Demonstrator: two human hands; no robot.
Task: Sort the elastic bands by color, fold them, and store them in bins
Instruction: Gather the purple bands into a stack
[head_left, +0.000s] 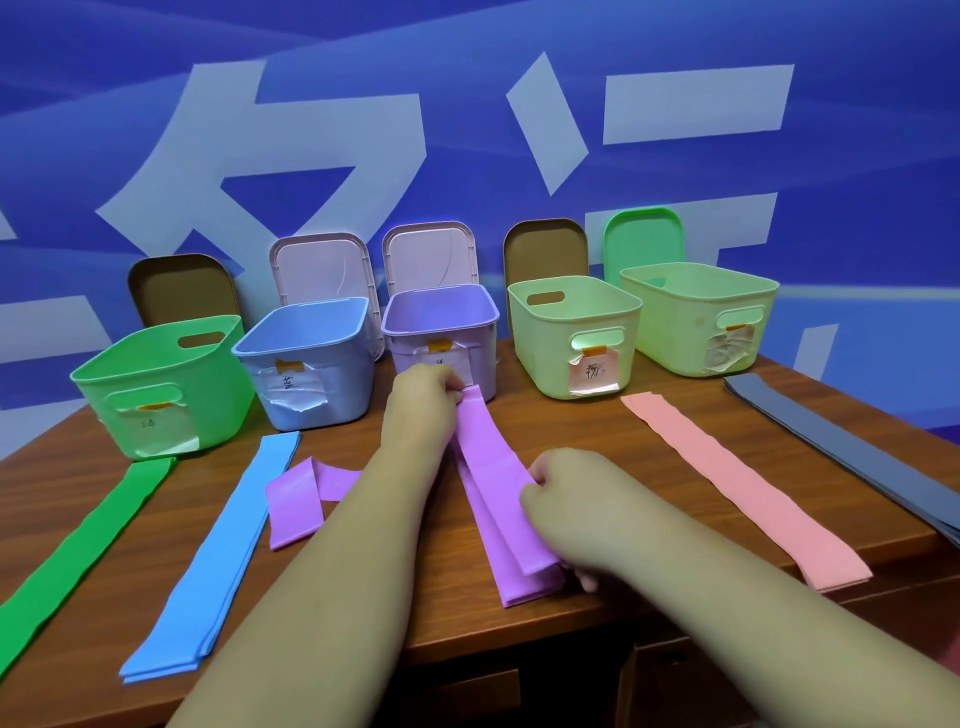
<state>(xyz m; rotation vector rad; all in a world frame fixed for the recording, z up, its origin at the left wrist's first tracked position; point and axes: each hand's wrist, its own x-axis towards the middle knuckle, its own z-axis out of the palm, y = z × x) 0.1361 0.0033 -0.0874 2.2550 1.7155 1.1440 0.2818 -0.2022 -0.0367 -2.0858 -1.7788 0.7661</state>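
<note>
Two hands work the purple band (491, 457): my left hand (418, 410) pinches its far end just before the purple bin (441, 312), my right hand (566, 504) curls round the nearer part, keeping the layers aligned on the table (597, 441) for folding

The long green elastic band (78, 561) is cut off by the left edge; the dark grey-blue elastic bands (852, 457) by the right edge. The paper labels (293, 384) on the plastic bins (348, 400) cannot be read. The loose purple elastic band (296, 499) is partly hidden by the left forearm (332, 571), the long folded purple elastic band (493, 499) by the right hand (571, 499).
</note>
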